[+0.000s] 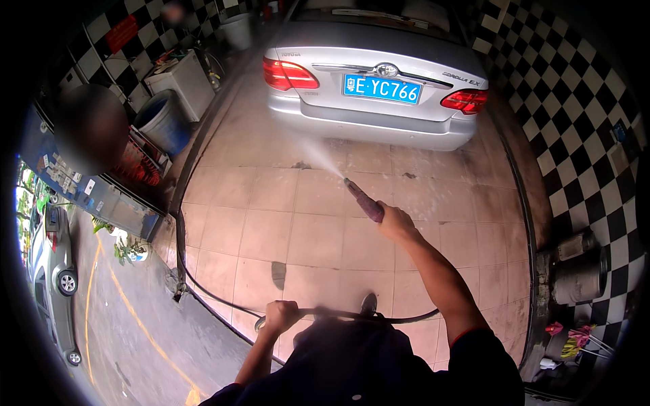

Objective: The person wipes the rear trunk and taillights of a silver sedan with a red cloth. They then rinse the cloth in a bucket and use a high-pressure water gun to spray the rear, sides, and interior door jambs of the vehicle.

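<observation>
My right hand (pixel 397 222), arm stretched forward, grips a pressure-washer spray gun (pixel 364 201) with a worn, reddish covering. From its nozzle a white fan of water (pixel 319 155) shoots up and to the left, towards the lower left of the rear bumper of a silver Toyota sedan (pixel 376 122). Closer to my body, my left hand (pixel 281 315) is closed around a dark hose (pixel 406 320). The hose crosses in front of my waist and bends up at the right, where my right arm hides it. The car's tail faces me.
Wet pinkish tiles (pixel 315 233) cover the floor, bordered by a dark channel (pixel 528 264). At left stand a blue barrel (pixel 165 124) and a white cabinet (pixel 185 89). Metal drums (pixel 579 279) and coloured mops (pixel 579 339) line the right wall. A parked car (pixel 56 284) is outside.
</observation>
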`<state>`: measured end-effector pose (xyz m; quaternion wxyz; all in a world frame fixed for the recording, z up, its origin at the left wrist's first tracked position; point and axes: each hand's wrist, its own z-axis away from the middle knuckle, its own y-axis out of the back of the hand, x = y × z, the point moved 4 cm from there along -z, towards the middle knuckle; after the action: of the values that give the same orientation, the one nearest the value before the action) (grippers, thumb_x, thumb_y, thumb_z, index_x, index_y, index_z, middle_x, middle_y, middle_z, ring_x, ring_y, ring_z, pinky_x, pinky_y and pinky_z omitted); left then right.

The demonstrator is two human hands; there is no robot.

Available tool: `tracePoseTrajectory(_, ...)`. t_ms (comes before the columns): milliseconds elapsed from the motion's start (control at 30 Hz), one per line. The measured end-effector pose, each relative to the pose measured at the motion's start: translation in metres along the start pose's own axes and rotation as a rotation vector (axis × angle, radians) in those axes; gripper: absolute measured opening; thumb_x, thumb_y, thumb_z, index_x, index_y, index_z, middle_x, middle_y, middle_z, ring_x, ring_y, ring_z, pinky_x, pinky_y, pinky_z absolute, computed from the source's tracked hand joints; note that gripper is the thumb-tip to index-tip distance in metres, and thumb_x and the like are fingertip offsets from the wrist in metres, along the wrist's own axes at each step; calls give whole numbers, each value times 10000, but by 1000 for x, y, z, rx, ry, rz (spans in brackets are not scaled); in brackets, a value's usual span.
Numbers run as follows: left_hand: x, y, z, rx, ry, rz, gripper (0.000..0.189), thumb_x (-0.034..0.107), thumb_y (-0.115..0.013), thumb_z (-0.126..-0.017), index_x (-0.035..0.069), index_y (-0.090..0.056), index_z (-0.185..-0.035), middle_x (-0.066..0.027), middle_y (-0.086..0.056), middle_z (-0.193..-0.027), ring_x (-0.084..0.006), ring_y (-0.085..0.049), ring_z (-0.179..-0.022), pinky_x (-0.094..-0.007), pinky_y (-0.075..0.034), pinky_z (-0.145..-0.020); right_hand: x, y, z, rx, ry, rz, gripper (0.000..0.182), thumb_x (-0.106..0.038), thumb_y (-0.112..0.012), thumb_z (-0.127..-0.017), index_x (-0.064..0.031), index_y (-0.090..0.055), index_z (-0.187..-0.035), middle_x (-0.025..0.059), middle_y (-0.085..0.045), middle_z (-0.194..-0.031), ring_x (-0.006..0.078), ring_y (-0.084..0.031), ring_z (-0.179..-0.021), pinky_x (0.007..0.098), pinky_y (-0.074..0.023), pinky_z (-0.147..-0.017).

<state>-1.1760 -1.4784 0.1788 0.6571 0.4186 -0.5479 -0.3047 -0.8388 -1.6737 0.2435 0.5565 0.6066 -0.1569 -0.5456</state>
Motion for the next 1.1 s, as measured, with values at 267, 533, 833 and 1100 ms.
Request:
tracePoseTrajectory(267,-17,1,-1,-2,-16,-65,252,302,-711,-673,110,-623,-535,-88,-567,-512,-280,-576,-458,-378,-439,-431,188,31,41,372,-538,-223,326,-168,-582,-757,-72,-588,-1069,229,-654,-947,396,-626,-927,458,-506,-770)
tracePoseTrajectory(533,-51,21,-24,86,31,-91,406,385,-785,-648,89,-565,-478,-121,-550,-507,-332,-565,-487,-385,-428,-431,299,38,119,864,-750,-271,226,-187,-677,-685,16,-640,-779,166,-662,-693,265,-683,-667,390,-515,-570)
tracePoseTrajectory(833,-20,33,-49,69,-107,-13,292,317,-762,-649,96,-602,-543,-104,-577,-553,-313,-582,-519,-388,-445,-466,192,43,88,494,-603,-443,341,-179,-680,-708,37,-636,-968,210,-665,-750,293,-677,-677,388,-514,-609)
tracePoseTrajectory(1100,-42,23,-51,95,-58,8,257,248,-769,-637,103,-590,-524,-118,-574,-548,-309,-574,-498,-371,-446,-456,223,23,135,618,-677,-612,181,-145,-661,-713,4,-574,-768,90,-548,-516,176,-562,-423,336,-430,-385)
